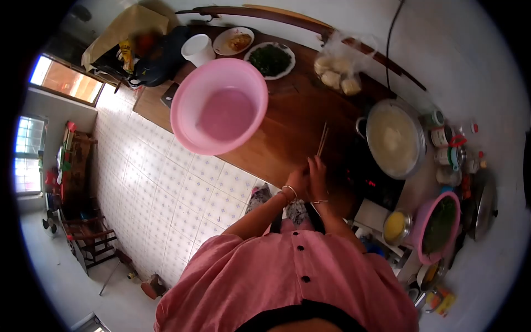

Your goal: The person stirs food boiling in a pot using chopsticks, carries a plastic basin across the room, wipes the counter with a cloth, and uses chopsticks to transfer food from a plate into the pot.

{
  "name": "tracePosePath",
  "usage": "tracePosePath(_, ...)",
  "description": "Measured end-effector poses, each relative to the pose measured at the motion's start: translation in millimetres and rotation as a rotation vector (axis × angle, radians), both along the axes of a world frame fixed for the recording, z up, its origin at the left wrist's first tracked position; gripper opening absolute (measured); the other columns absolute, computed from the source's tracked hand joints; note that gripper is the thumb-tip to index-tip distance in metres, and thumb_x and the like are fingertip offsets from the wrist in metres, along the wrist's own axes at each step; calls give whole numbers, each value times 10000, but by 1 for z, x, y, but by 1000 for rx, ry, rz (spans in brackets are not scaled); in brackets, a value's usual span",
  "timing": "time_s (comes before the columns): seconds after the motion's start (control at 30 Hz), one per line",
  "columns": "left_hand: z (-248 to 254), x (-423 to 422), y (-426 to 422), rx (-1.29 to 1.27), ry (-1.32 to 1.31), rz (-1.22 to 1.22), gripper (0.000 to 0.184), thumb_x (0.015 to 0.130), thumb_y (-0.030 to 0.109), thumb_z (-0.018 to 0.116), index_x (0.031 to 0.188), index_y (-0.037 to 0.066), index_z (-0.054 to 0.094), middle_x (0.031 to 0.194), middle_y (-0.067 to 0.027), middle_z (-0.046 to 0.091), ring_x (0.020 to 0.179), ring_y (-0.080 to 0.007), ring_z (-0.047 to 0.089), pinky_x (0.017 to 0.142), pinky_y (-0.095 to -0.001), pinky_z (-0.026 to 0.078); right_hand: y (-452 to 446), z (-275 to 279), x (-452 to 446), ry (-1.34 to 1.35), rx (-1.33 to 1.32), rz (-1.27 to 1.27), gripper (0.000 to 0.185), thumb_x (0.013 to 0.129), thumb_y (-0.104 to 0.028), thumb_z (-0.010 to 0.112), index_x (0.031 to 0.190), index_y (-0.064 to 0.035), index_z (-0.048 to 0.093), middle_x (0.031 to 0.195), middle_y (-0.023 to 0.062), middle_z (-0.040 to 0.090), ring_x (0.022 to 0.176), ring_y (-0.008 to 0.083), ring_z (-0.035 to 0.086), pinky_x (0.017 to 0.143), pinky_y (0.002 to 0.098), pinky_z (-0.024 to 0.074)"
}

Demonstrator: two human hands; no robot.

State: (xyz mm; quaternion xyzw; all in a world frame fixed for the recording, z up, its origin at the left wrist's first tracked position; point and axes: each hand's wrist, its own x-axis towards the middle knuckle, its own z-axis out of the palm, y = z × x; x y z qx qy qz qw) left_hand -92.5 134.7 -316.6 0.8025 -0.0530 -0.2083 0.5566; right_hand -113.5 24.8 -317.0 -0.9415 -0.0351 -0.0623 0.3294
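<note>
A: Where are the hands?

B: Close together near the centre of the frame. The right hand [317, 180] grips a pair of thin chopsticks [323, 141], which point toward the top. The left hand [297, 181] is just beside it; I can't tell how its fingers are set.

A: And the chopsticks, what are they over?

B: The brown wooden surface [293, 130], left of a wide pot [394, 138] of cloudy liquid with something pale in the middle. Red lights glow on the black cooktop [376, 187] beside it.

A: What's toward the upper left?

B: A big pink basin [219, 107]. Above it are a white container [198, 50], a plate of chopped greens [270, 60] and, between them, a plate of brownish food [234, 41].
</note>
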Motion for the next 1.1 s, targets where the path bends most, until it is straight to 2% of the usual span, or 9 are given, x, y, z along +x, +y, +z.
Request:
tracePosePath(0.17, -45, 29, 17, -142, 178, -35, 328, 802, 151, 563, 1071, -36, 585, 1018, -173, 629, 947, -229, 603, 811, -319, 479, 22, 3, 16, -127, -68, -159, 438, 832, -71, 514, 1247, 7, 396, 1274, 253, 405, 1135, 408, 427, 952, 428, 361)
tracePosePath(0.27, -18, 45, 24, -313, 431, -60, 314, 813, 174, 581, 1046, -35, 599, 932, -137, 640, 852, -193, 604, 752, -308, 489, 29, 1, 30, -11, 135, -244, 386, 859, -73, 486, 1232, 7, 427, 1186, 230, 497, 1086, 341, 500, 926, 389, 391)
tracePosePath(0.3, -20, 48, 25, -323, 430, -61, 314, 813, 174, 581, 1046, -35, 599, 932, -137, 640, 852, -193, 604, 752, -308, 489, 33, 14, 35, 206, 504, -361, 367, 856, -67, 491, 1213, 11, 454, 1135, 210, 538, 1052, 304, 532, 905, 373, 412)
tracePosePath(0.37, -32, 53, 28, -331, 500, -96, 297, 820, 199, 597, 1004, -34, 616, 850, -108, 639, 755, -169, 596, 667, -298, 490, 44, 19, 38, 427, 863, -469, 350, 853, -61, 496, 1195, 15, 481, 1083, 191, 580, 1018, 267, 565, 884, 357, 433)
tracePosePath(0.43, -16, 58, 41, -343, 509, -93, 284, 818, 207, 603, 972, -30, 625, 819, -98, 635, 719, -162, 589, 632, -294, 483, 56, 3, 28, 268, 475, -472, 310, 828, -63, 539, 1125, 25, 540, 1031, 165, 615, 977, 227, 592, 838, 328, 461)
tracePosePath(0.57, -29, 69, 55, -260, 599, -119, 269, 809, 224, 618, 901, -27, 641, 779, -91, 626, 681, -144, 577, 593, -290, 471, 64, -12, 35, 397, 705, -609, 324, 803, -70, 581, 1109, 30, 544, 1061, 186, 606, 985, 248, 596, 821, 339, 469)
tracePosePath(0.73, -61, 68, 58, 34, 265, -141, 304, 811, 262, 591, 927, -14, 643, 848, -151, 646, 737, -238, 620, 673, -344, 491, 80, -1, 42, 222, 125, -395, 290, 776, -64, 581, 1050, 26, 556, 974, 229, 610, 910, 349, 608, 775, 381, 480)
tracePosePath(0.87, -32, 67, 66, 123, 153, -144, 338, 832, 291, 539, 992, 11, 639, 972, -199, 634, 886, -327, 616, 798, -386, 478, 84, 7, 47, 318, 122, -485, 263, 750, -76, 598, 995, 15, 573, 898, 226, 622, 851, 368, 614, 734, 394, 486)
tracePosePath(1.1, -19, 82, 88, 18, 133, -220, 329, 837, 248, 519, 1048, 19, 621, 1009, -204, 618, 953, -336, 589, 854, -381, 455, 86, 6, 63, 354, 242, -442, 223, 740, -146, 628, 903, 4, 599, 811, 204, 635, 776, 322, 637, 681, 387, 496)
